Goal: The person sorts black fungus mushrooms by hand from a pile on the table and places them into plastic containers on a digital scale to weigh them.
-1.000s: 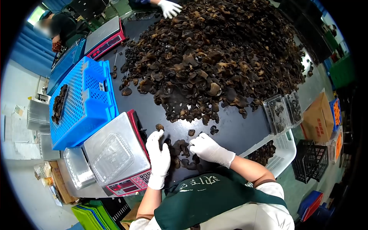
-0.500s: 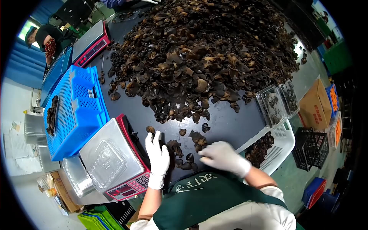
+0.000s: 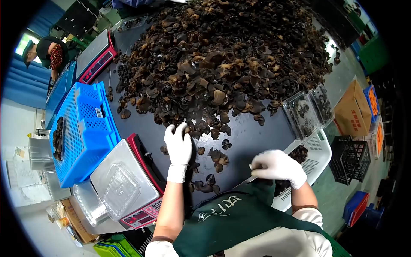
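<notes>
My left hand (image 3: 178,147), in a white glove, reaches to the near edge of a large pile of dark wood-ear-like pieces (image 3: 214,64); its fingers are spread. My right hand (image 3: 278,167), also gloved, hovers by the left rim of a white basket (image 3: 314,160), fingers curled together; what they hold, if anything, cannot be made out. Between the hands, several loose pieces (image 3: 218,159) lie on the dark table (image 3: 248,137). More dark pieces lie in the basket, partly hidden by my right hand.
A scale (image 3: 124,182) bearing a clear tray stands at left, beside an upturned blue crate (image 3: 87,128). Open clear boxes (image 3: 302,115) sit at right, near a cardboard box (image 3: 353,111). A second scale (image 3: 96,55) is farther back. Another person (image 3: 49,51) is at upper left.
My left hand has moved forward to the pile's edge. My right hand has moved right, from the loose pieces to the basket. The view has shifted slightly, and the co-worker's gloved hand has drawn back.
</notes>
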`<control>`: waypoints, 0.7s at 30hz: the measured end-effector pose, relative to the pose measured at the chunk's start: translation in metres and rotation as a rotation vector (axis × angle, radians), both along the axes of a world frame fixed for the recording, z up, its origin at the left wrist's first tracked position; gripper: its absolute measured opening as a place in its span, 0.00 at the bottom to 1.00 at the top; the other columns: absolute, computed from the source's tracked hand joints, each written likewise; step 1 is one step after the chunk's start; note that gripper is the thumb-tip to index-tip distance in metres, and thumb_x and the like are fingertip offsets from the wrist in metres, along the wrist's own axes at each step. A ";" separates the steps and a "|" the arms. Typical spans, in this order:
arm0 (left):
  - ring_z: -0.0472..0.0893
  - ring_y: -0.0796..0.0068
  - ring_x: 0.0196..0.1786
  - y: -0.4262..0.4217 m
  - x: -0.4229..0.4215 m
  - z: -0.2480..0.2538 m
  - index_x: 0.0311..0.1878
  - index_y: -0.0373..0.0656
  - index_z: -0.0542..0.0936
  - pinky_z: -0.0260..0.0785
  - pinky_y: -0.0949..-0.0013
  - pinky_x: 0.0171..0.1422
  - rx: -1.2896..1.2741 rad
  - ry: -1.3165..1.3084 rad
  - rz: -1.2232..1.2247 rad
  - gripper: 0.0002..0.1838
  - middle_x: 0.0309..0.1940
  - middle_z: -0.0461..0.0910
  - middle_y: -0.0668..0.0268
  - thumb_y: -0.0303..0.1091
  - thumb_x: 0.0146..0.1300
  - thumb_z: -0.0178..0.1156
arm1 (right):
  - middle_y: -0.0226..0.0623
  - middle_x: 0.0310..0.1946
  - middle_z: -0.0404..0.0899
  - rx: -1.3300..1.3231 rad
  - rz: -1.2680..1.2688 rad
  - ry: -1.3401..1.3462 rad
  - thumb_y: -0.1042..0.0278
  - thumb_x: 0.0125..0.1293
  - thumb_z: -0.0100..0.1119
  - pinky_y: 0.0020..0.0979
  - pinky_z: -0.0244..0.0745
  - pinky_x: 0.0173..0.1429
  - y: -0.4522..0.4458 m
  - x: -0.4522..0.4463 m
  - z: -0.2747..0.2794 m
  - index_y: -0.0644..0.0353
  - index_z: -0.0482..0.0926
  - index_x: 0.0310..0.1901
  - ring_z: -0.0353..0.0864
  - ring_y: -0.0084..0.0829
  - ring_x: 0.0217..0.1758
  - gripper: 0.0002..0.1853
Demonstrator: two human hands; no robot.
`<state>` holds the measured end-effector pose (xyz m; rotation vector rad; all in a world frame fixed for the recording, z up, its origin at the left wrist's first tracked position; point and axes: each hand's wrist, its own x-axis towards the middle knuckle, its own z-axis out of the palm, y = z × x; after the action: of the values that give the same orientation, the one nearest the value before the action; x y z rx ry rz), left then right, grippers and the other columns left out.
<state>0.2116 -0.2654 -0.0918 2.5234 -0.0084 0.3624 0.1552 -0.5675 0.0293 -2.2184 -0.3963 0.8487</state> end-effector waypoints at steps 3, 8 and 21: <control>0.70 0.49 0.58 -0.012 -0.022 0.015 0.43 0.45 0.82 0.63 0.55 0.64 -0.099 0.102 -0.249 0.13 0.52 0.73 0.52 0.23 0.53 0.57 | 0.34 0.36 0.83 0.168 -0.140 -0.421 0.70 0.55 0.66 0.35 0.74 0.49 0.018 0.012 -0.033 0.57 0.82 0.37 0.80 0.38 0.43 0.08; 0.70 0.51 0.60 -0.005 -0.078 0.042 0.40 0.49 0.83 0.59 0.53 0.68 -0.062 0.093 -0.367 0.15 0.52 0.75 0.60 0.21 0.50 0.56 | 0.43 0.54 0.77 0.118 -0.230 -0.921 0.62 0.56 0.64 0.43 0.67 0.61 0.083 0.057 -0.096 0.54 0.80 0.47 0.72 0.47 0.57 0.17; 0.66 0.54 0.67 0.013 -0.100 0.008 0.55 0.47 0.80 0.55 0.55 0.73 -0.267 0.284 -0.042 0.20 0.61 0.73 0.57 0.23 0.58 0.55 | 0.32 0.58 0.77 0.322 0.281 -0.519 0.61 0.53 0.68 0.55 0.58 0.69 0.101 -0.017 -0.073 0.51 0.84 0.33 0.66 0.52 0.66 0.08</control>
<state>0.1114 -0.2528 -0.0834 2.2834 0.0920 -0.0150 0.1379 -0.4663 -0.0441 -2.0789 -1.0337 0.2971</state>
